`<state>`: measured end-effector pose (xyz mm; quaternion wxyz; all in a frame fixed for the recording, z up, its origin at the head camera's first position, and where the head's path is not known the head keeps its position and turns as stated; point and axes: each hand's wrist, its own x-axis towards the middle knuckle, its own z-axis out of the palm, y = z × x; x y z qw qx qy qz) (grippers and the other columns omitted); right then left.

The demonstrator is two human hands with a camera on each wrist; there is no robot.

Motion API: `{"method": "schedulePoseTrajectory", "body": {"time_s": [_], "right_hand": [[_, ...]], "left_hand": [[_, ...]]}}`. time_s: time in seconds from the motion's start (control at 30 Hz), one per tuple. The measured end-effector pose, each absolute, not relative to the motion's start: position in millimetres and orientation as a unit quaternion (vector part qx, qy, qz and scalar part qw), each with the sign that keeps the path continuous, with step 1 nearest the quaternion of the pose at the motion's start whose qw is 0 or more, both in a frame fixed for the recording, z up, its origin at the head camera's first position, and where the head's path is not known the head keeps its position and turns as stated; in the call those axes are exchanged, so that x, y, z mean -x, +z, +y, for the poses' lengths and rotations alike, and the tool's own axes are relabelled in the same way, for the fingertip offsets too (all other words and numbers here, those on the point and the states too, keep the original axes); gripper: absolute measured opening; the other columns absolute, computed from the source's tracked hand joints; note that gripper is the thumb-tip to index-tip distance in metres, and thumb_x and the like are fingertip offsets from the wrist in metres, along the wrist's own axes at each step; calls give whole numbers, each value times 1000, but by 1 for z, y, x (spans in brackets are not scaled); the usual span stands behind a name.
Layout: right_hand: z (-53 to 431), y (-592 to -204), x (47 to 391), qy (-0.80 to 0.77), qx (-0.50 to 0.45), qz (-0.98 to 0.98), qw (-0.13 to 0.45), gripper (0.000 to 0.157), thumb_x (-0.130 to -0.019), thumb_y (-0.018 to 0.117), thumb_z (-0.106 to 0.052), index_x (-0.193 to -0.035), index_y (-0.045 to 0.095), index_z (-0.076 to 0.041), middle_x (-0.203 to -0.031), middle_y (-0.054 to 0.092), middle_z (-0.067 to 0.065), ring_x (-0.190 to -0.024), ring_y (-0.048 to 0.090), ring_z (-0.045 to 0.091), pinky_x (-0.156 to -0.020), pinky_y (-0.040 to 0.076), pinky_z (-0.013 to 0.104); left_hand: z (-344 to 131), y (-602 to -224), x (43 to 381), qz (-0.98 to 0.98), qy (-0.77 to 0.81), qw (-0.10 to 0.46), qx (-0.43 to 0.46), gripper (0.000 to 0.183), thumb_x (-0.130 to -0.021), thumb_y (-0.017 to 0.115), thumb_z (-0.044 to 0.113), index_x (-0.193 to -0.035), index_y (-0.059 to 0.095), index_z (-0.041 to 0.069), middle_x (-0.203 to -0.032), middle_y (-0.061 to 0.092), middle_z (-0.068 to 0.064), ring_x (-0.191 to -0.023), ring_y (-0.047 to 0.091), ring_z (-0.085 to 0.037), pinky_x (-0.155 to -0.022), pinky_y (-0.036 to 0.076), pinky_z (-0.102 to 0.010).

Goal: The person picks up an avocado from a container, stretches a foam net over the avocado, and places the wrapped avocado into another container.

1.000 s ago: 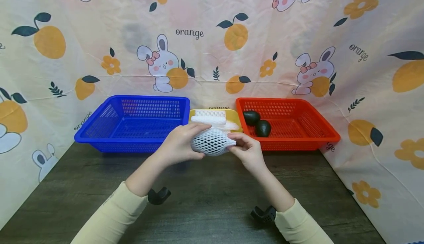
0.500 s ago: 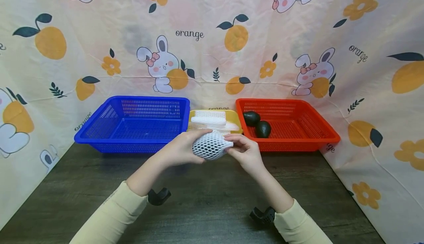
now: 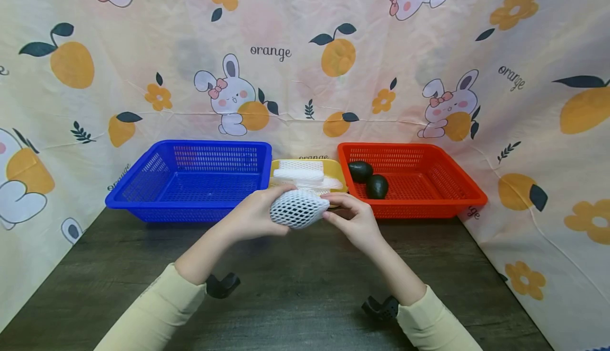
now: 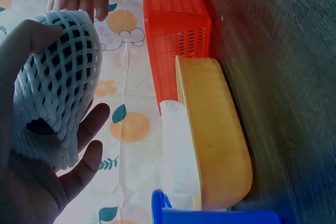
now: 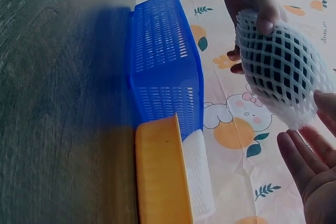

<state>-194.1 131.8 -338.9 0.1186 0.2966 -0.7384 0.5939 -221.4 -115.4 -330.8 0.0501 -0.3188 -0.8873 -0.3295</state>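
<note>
- Sleeve of white diamond-mesh foam netting (image 3: 296,209), drawn over a dark rounded object (image 4: 40,126); held aloft above the table, in front of the tray.
- Left hand (image 3: 256,213), bare: grasping the sleeve's wide body, thumb pressed on the mesh.
- Right hand (image 3: 358,225), bare: pinching the sleeve's tapered end between thumb and fingers.
- Tray, yellow, smooth-walled (image 3: 336,169), between the two baskets; white foam-net sleeves (image 3: 298,175) stacked inside.
- Basket, red perforated plastic, rectangular (image 3: 426,202); two dark green oval fruits (image 3: 377,187) touching at its left end.
- Basket, blue perforated plastic, rectangular (image 3: 167,204), left of the tray.
- Table, dark wood-grain (image 3: 295,303), beneath all.
</note>
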Motion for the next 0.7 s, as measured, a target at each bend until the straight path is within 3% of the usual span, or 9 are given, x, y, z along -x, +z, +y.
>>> {"method": "schedulePoseTrajectory", "body": {"time_s": [0.23,0.5,0.7], "right_hand": [[146,-352,210,581,-300,-741,149,27,-80,70,11,-107,66,10,-111,64,21,-100,61,26,-79,53,30],[171,-359,226,507,-254,-800,197,27,-85,73,-8,-112,69,-6,-111,67,5,-103,60,19,-89,48,45],[185,-361,229,441,-223,-841,222,29,-86,72,-13,-114,68,-5,-113,66,6,-106,59,22,-90,46,47]], "left_hand": [[-125,-327,219,-884,-353,50,301,78,-65,84,20,-135,49,21,-114,61,-1,-97,57,-20,-80,49,-40],[-142,-326,220,-882,-376,59,278,78,-66,84,18,-135,48,21,-116,61,-3,-99,58,-22,-80,49,-44],[-157,-326,223,-888,-377,80,251,77,-67,84,19,-135,47,17,-117,60,-7,-100,59,-25,-80,49,-46]]}}
